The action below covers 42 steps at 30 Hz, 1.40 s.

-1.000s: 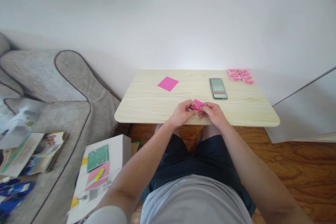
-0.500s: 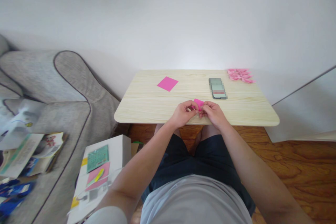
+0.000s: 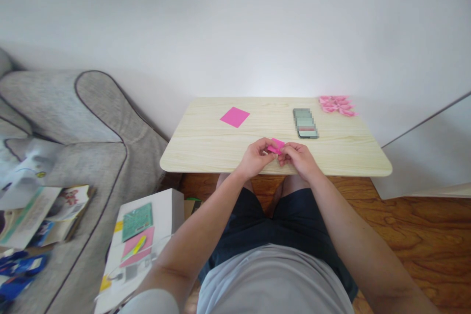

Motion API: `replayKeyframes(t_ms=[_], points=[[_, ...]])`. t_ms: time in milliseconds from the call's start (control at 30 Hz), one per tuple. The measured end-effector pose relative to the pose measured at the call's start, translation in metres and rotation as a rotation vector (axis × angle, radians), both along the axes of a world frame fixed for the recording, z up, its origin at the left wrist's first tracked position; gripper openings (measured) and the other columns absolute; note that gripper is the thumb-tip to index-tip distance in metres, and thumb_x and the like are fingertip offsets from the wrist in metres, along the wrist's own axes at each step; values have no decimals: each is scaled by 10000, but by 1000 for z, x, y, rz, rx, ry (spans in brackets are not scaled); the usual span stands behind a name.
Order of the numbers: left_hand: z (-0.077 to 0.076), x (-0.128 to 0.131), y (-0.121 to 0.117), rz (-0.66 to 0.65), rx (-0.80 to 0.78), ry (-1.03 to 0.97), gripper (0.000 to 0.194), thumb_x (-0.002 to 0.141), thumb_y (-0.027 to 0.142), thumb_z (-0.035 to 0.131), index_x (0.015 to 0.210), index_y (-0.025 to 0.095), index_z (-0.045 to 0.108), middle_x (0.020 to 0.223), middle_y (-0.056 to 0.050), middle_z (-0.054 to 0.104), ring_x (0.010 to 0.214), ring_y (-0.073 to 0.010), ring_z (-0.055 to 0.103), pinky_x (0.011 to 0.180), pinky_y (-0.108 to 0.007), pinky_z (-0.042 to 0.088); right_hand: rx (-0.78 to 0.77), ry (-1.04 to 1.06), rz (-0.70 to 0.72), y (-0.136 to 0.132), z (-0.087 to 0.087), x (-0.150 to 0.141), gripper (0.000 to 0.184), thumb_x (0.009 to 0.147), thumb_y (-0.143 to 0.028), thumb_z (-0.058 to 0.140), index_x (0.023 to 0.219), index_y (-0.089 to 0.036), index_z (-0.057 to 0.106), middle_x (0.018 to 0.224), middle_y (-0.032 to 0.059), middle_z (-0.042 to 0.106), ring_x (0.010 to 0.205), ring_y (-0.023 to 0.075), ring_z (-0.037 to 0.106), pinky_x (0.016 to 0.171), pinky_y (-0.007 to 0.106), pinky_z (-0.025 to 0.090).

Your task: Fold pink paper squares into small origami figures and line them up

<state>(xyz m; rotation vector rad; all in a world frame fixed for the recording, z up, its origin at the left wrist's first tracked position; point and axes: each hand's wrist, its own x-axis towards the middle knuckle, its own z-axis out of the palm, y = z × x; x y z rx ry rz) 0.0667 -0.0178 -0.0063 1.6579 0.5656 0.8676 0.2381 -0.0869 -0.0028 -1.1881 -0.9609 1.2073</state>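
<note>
My left hand (image 3: 255,158) and my right hand (image 3: 299,158) meet over the near edge of a light wooden table (image 3: 206,142). Both pinch a small folded piece of pink paper (image 3: 275,146) held between their fingertips. A flat pink paper square (image 3: 234,117) lies on the table to the far left of my hands. A phone (image 3: 305,123) lies to the far right, and a heap of small folded pink pieces (image 3: 336,105) sits at the back right corner.
A grey sofa (image 3: 73,122) stands at the left with magazines and papers (image 3: 40,211) on it. A white box (image 3: 142,240) with coloured sheets on top sits by my left knee. Wooden floor (image 3: 423,235) shows at the right, a white wall behind.
The hands stay in place. The fingers have shifted slightly on the pink paper, which now looks a little flatter and narrower between them.
</note>
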Motion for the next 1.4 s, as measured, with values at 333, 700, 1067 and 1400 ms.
replayKeyframes(t_ms=[333,700,1067,1400], points=[[2,2,0,130,-153,-39,241,816,286,765,1010,143,752,955,-75,785,868,-163,706,853,-313,544,62,31,-77,2,-6,1,276,776,-408,777,961,-260,636,757,-35,689,687,146,648,670,301,570],[9,0,0,172,-242,51,331,852,467,738,930,147,779,542,35,580,490,-85,435,510,-250,332,98,-199,-170,-2,-4,-5,195,802,-415,789,838,-225,764,647,-17,664,608,144,561,639,300,459],[14,1,-1,195,-121,77,246,828,407,724,798,164,745,724,7,655,709,-133,543,710,-278,414,84,-157,-108,0,-8,3,208,801,-427,774,791,-220,769,652,-8,669,627,146,569,661,296,461],[12,3,1,110,-143,70,234,835,397,678,786,171,711,706,15,627,700,-133,539,725,-276,433,78,-74,-44,2,-16,8,233,781,-464,793,800,-232,784,722,10,707,661,159,589,691,308,507]])
